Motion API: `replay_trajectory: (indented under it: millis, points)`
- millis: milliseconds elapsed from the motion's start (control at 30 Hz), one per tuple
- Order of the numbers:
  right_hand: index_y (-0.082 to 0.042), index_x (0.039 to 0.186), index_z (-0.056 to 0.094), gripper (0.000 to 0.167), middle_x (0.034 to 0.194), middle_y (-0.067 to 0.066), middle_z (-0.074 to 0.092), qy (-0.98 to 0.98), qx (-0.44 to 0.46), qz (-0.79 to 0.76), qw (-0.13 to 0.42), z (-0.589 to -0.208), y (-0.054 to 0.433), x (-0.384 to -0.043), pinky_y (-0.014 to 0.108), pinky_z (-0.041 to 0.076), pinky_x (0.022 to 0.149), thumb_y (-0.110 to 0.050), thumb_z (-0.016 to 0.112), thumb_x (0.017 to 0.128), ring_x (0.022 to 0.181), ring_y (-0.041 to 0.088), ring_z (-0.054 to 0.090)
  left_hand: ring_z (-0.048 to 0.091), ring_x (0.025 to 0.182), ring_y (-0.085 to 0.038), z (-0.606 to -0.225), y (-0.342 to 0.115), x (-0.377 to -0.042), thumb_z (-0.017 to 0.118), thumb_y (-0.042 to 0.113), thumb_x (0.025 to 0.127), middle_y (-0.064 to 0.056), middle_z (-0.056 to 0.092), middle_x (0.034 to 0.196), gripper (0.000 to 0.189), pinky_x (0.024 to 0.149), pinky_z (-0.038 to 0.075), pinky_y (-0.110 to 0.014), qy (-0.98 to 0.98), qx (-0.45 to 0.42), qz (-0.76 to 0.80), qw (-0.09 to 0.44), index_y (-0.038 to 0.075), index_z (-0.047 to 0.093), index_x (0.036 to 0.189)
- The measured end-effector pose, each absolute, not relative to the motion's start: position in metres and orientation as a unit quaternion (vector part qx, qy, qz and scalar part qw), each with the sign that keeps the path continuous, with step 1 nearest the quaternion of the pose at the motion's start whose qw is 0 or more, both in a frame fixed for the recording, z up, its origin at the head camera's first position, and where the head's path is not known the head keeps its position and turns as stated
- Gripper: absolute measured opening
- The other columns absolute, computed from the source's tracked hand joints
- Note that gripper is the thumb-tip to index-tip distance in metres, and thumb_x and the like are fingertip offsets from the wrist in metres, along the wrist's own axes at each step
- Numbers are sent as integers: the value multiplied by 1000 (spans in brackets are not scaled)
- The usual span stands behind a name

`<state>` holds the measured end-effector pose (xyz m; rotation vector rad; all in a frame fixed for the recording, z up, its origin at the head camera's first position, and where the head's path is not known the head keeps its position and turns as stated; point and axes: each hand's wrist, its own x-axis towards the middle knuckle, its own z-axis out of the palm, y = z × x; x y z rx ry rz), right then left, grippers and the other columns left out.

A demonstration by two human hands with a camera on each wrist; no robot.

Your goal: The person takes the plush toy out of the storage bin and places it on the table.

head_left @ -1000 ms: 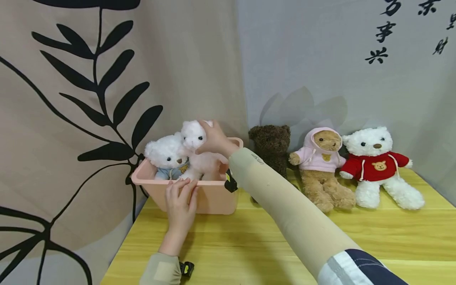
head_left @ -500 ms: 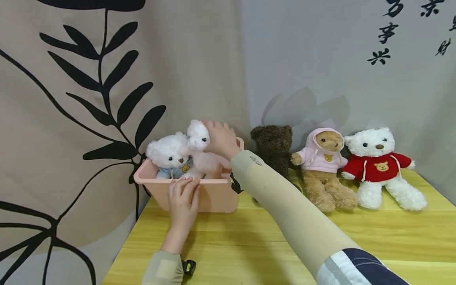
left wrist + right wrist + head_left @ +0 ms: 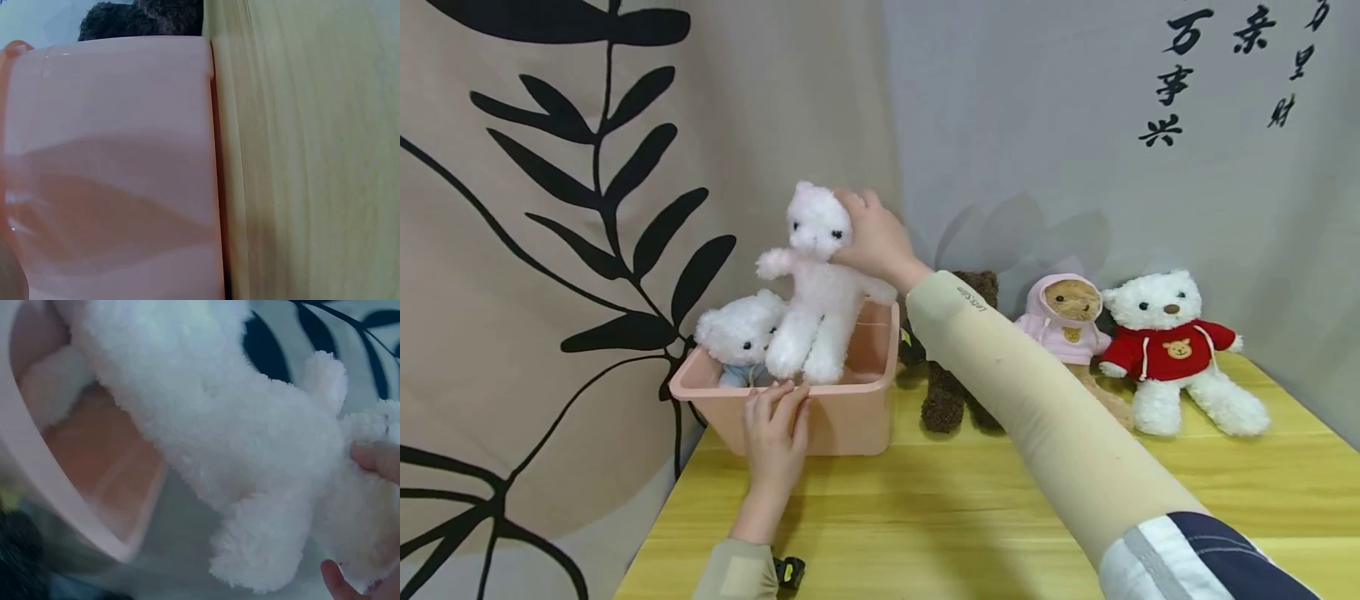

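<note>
My right hand point(image 3: 877, 239) grips a fluffy white teddy bear point(image 3: 823, 292) by the side and back of its head. The bear hangs upright over the pink plastic bin point(image 3: 850, 425), its feet at about rim height. In the right wrist view, thumb and fingertip press into the plush point(image 3: 206, 412). The fingers of my left hand point(image 3: 775, 442) rest on the bin's front rim; the left wrist view shows the bin's front wall point(image 3: 112, 94). A second white bear in a blue top point(image 3: 741, 329) sits inside, its lower body hidden.
On the wooden table point(image 3: 925, 517), right of the bin, sit a dark brown bear point(image 3: 946, 400) partly behind my right arm, a tan bear in a pink hoodie point(image 3: 1067, 312) and a white bear in a red hoodie point(image 3: 1176, 350). A patterned curtain point(image 3: 805, 100) hangs behind.
The bare white bear has risen from inside the bin, swinging from sideways to upright, with my right hand on its head. My left hand stays at the front rim.
</note>
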<state>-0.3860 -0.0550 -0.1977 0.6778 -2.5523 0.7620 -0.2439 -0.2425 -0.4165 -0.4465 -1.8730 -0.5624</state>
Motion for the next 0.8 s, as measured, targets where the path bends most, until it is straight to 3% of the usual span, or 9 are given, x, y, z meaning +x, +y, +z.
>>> replay_trajectory:
  millis: [200, 400, 567, 800]
  points:
    - [-26, 151, 30, 92, 138, 7, 39, -883, 237, 342, 217, -152, 0, -378, 35, 42, 97, -34, 82, 75, 115, 20, 47, 52, 104, -44, -418, -243, -246, 72, 3, 82, -17, 62, 107, 22, 100, 29, -61, -782, -191, -247, 540, 6, 71, 104]
    - [-20, 147, 36, 88, 138, 9, 40, -871, 247, 333, 265, -132, 75, -358, 37, 36, 102, -25, 83, 73, 119, 21, 42, 53, 102, -44, -418, -246, -247, 71, 4, 83, -18, 62, 103, 20, 98, 30, -63, -774, -194, -252, 547, 5, 71, 103]
    - [-6, 143, 41, 85, 136, 16, 45, -866, 269, 316, 277, -159, 130, -338, 46, 34, 103, -15, 83, 70, 121, 29, 41, 52, 101, -46, -417, -248, -248, 70, 2, 82, -18, 62, 102, 21, 97, 30, -62, -769, -195, -257, 553, 5, 72, 103]
    - [-2, 140, 44, 85, 136, 19, 44, -888, 275, 312, 198, -236, 179, -294, 61, 36, 99, -9, 86, 66, 121, 35, 42, 52, 98, -48, -418, -245, -249, 68, 3, 83, -20, 62, 102, 19, 96, 30, -63, -763, -204, -261, 555, 4, 71, 101]
